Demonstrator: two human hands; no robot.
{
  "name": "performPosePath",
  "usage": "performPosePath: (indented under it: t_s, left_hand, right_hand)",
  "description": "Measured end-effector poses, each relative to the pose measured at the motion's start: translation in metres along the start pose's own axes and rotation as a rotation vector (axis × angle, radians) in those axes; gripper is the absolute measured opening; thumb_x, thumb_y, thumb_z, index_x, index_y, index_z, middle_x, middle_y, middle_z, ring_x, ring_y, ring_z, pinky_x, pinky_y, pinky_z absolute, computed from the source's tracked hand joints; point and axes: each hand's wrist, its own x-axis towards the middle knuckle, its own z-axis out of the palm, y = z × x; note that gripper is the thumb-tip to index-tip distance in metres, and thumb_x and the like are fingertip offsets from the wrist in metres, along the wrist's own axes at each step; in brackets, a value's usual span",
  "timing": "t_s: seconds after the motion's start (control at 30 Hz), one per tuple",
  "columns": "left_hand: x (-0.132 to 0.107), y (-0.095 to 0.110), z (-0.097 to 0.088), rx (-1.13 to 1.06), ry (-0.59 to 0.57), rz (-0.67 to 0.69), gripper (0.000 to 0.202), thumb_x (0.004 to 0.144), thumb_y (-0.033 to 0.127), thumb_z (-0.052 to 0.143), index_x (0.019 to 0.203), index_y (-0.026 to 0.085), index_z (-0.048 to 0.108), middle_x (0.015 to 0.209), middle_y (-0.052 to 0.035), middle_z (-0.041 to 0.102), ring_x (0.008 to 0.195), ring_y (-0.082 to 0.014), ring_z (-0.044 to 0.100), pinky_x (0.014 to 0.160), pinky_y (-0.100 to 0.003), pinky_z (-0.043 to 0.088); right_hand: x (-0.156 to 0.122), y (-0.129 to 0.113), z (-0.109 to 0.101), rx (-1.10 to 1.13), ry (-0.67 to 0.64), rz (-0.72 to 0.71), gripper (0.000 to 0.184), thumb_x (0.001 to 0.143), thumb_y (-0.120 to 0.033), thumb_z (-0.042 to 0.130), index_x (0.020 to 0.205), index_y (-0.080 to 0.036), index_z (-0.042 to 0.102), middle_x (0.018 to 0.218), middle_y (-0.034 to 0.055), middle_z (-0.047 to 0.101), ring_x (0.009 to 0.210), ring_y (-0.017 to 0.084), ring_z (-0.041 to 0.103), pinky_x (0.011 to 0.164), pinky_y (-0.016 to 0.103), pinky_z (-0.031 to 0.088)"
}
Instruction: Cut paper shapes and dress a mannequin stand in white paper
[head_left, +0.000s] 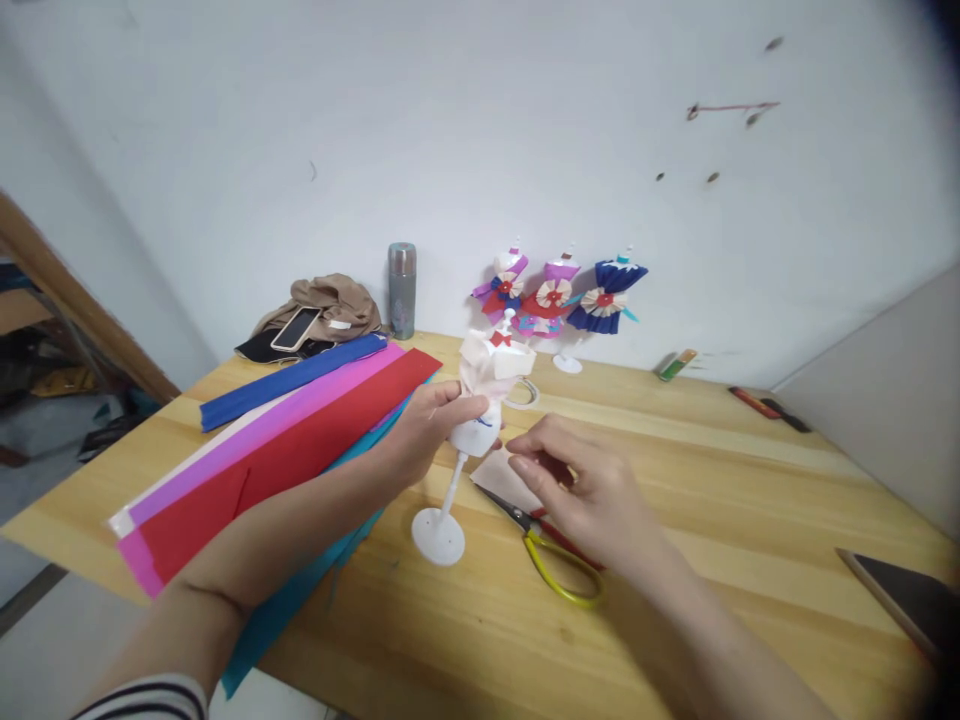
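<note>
My left hand [429, 428] is wrapped round a small white toy dress form [474, 437], which leans a little over its round base [438, 536]. Pale pink crepe paper [484, 368] covers its upper body, with a red bow [501, 340] at the neck. To the right of the form, my right hand [574, 480] is curled with thumb and forefinger close together; whatever they may pinch is too small to make out. Below that hand lie yellow-handled scissors [564, 578], partly over a pale paper piece [504, 482]. A roll of tape [523, 394] rests behind the form.
Crepe paper strips in blue [292, 382], red [300, 450] and teal [289, 620] spread across the left. Three dressed forms, one in navy [609, 295], stand by the wall. A flask [402, 290], phone [296, 329], glue stick [678, 365] and dark tablet-like object [904, 600] are around.
</note>
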Motion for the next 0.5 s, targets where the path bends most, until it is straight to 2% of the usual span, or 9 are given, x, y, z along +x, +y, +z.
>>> performPosePath:
  t_s: [0.1, 0.23, 0.4, 0.5]
  left_hand:
    - [0.0, 0.001, -0.001, 0.019, 0.058, 0.042, 0.036, 0.069, 0.049, 0.075, 0.074, 0.014, 0.066, 0.073, -0.0061, 0.072, 0.068, -0.0206, 0.072, 0.066, -0.03, 0.053]
    - [-0.002, 0.0, -0.003, 0.167, 0.113, 0.141, 0.036, 0.076, 0.05, 0.069, 0.075, 0.014, 0.068, 0.07, -0.0043, 0.068, 0.068, -0.0178, 0.065, 0.064, -0.027, 0.048]
    - [-0.005, 0.0, -0.002, 0.31, 0.173, 0.267, 0.033, 0.08, 0.048, 0.068, 0.073, 0.016, 0.061, 0.072, -0.0011, 0.061, 0.073, -0.015, 0.058, 0.069, -0.026, 0.045]
    - [-0.007, -0.002, 0.001, 0.316, 0.159, 0.274, 0.032, 0.082, 0.047, 0.063, 0.073, 0.016, 0.058, 0.069, 0.0009, 0.055, 0.068, -0.013, 0.051, 0.066, -0.025, 0.041]
  right_hand:
    - [-0.002, 0.0, 0.008, -0.003, -0.011, 0.008, 0.013, 0.092, -0.011, 0.062, 0.095, -0.021, 0.072, 0.072, -0.0004, 0.064, 0.054, 0.013, 0.058, 0.048, 0.027, 0.047]
    - [-0.006, 0.0, 0.015, 0.036, 0.04, 0.016, 0.025, 0.092, -0.009, 0.061, 0.111, -0.024, 0.07, 0.083, 0.0008, 0.065, 0.058, 0.014, 0.06, 0.051, 0.028, 0.05]
    - [-0.012, -0.004, 0.022, 0.033, 0.132, 0.015, 0.043, 0.096, -0.008, 0.058, 0.134, -0.029, 0.061, 0.118, 0.01, 0.065, 0.072, 0.015, 0.065, 0.056, 0.031, 0.056]
    - [-0.015, -0.007, 0.027, -0.055, 0.119, -0.028, 0.058, 0.096, -0.007, 0.057, 0.148, -0.032, 0.052, 0.135, 0.0144, 0.062, 0.091, 0.023, 0.07, 0.071, 0.04, 0.062]
